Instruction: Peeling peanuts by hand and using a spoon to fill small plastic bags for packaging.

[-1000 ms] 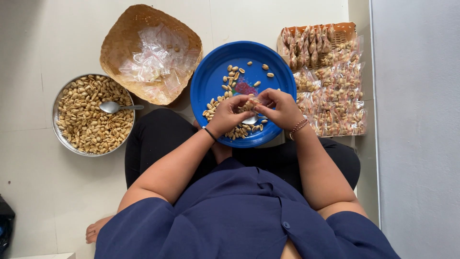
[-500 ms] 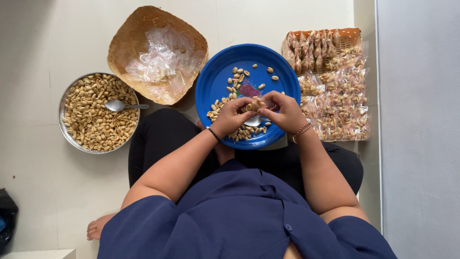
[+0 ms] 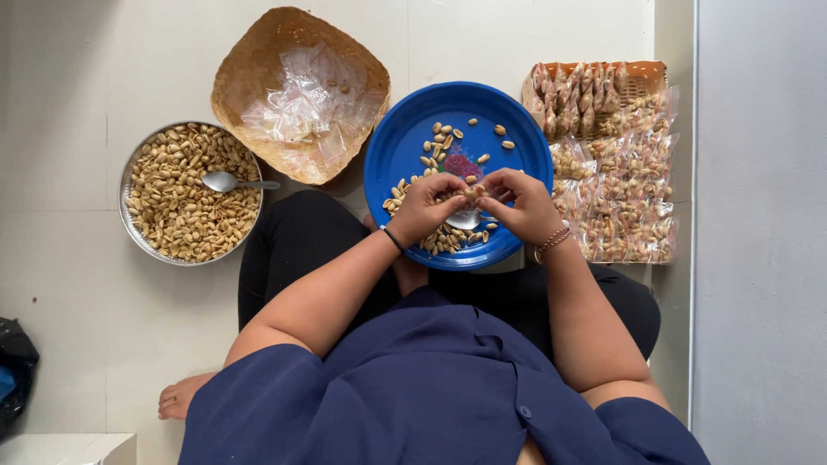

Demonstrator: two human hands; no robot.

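Head view: filling a small clear packet with peanuts over the blue plate at centre frame.

Left hand and right hand pinched together on the small packet, fingers closed around its mouth, above loose peanuts. Metal bowl of peanuts with spoon at left; woven basket of empty bags upper centre; finished packets at right. Judged step: filling or closing; next calls for a steady pinch to keep nuts in.

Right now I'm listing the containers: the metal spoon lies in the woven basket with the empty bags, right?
Not quite. In the head view the metal spoon lies in the metal bowl of peanuts; the woven basket holds only the empty bags.
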